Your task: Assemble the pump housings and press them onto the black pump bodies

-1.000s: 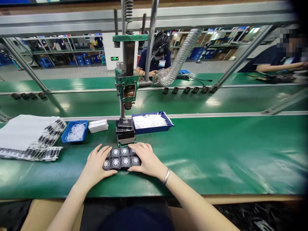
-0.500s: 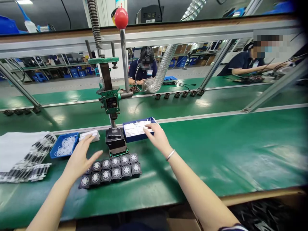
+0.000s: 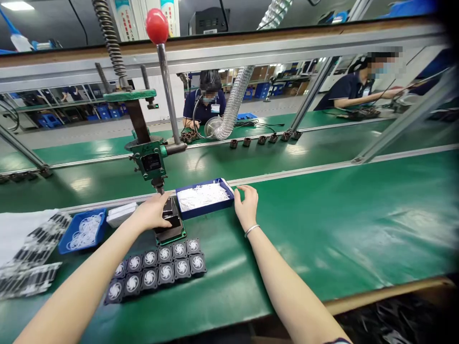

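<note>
Your left hand (image 3: 150, 213) lies with its fingers together over the black square block (image 3: 172, 221) at the foot of the green hand press (image 3: 148, 157). Your right hand (image 3: 246, 206) is loosely curled, fingertips touching the right corner of the blue plastic tray of white parts (image 3: 204, 210); you cannot tell whether it pinches anything. Two rows of small black square fans with white blades (image 3: 158, 270) sit on the green bench (image 3: 322, 229), just in front of the press and apart from both hands.
</note>
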Available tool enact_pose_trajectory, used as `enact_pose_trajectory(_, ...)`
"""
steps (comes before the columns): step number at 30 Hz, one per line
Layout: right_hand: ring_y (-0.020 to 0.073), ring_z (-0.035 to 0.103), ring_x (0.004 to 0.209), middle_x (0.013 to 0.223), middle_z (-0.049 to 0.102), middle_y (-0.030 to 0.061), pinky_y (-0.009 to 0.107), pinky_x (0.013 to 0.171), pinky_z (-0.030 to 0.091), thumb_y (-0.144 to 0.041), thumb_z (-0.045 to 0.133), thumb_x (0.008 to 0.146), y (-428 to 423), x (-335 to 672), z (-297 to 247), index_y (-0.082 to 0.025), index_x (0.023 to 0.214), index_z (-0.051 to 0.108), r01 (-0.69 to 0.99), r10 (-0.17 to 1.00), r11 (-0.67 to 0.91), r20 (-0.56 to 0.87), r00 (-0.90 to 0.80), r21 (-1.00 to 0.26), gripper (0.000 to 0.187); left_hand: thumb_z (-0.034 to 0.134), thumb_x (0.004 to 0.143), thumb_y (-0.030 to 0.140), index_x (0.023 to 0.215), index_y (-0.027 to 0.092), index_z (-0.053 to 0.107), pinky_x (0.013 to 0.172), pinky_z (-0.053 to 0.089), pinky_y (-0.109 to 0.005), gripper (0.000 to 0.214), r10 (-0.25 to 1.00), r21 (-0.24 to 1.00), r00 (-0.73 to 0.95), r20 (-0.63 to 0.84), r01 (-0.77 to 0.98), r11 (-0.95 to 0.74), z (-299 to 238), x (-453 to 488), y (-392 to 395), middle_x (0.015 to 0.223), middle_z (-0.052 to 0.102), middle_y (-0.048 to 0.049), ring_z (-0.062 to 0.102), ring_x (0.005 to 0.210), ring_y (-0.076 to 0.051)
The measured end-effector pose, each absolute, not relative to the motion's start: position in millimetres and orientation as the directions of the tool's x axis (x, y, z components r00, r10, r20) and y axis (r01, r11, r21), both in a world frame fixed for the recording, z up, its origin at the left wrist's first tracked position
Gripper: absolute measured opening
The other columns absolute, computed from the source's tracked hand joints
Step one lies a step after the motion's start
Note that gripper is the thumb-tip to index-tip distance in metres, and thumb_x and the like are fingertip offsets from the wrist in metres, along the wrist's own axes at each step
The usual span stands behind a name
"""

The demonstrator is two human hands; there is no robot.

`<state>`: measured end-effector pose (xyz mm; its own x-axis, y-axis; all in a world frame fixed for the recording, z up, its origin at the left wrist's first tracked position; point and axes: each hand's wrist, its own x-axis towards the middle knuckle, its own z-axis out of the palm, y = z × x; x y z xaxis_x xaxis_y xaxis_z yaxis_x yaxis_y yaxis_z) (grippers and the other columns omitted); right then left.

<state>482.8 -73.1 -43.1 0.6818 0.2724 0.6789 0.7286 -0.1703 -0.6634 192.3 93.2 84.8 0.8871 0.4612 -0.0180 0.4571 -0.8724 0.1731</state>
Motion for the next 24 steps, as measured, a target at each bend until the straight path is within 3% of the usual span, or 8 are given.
enact_pose_trajectory(7,0.0252,0.055,0.107,0.105,0.058,0.0123,0.046,0.100,0.044,-0.031,0.047,0.093,-69.9,486.4,-54.8,-0.018,0.097,0.063,0.698,0.226,-0.114,0.666,0.711,-0.707,0.020,0.077,0.059,0.032,0.143,0.025,0.041,0.093,0.049,-0.037,0.092,0.436,0.160,0.897,-0.065,0.441,-0.883,89.0,194.2,97.3,0.130,0.058,-0.0110,0.060,0.116,-0.033)
enact_pose_trajectory(16,0.0250,0.055,0.105,0.102,0.057,0.0125,0.045,0.100,0.045,-0.031,0.046,0.093,-68.6,490.2,-60.5,-0.018,0.093,0.063,0.657,0.274,-0.062,0.620,0.735,-0.751,0.021,0.074,0.060,0.034,0.138,0.020,0.046,0.089,0.051,-0.041,0.085,0.494,0.149,0.867,-0.060,0.497,-0.855,93.4,196.0,88.8,0.118,0.061,-0.0128,0.061,0.107,-0.035)
enact_pose_trajectory(24,0.0246,0.056,0.104,0.101,0.058,0.0130,0.044,0.093,0.049,-0.032,0.044,0.094,-72.2,488.5,-59.7,-0.018,0.089,0.063,0.611,0.310,-0.040,0.571,0.760,-0.791,0.024,0.073,0.060,0.031,0.138,0.022,0.047,0.091,0.050,-0.039,0.082,0.465,0.168,0.885,-0.039,0.464,-0.870,91.9,195.4,91.1,0.122,0.062,-0.0107,0.061,0.111,-0.033)
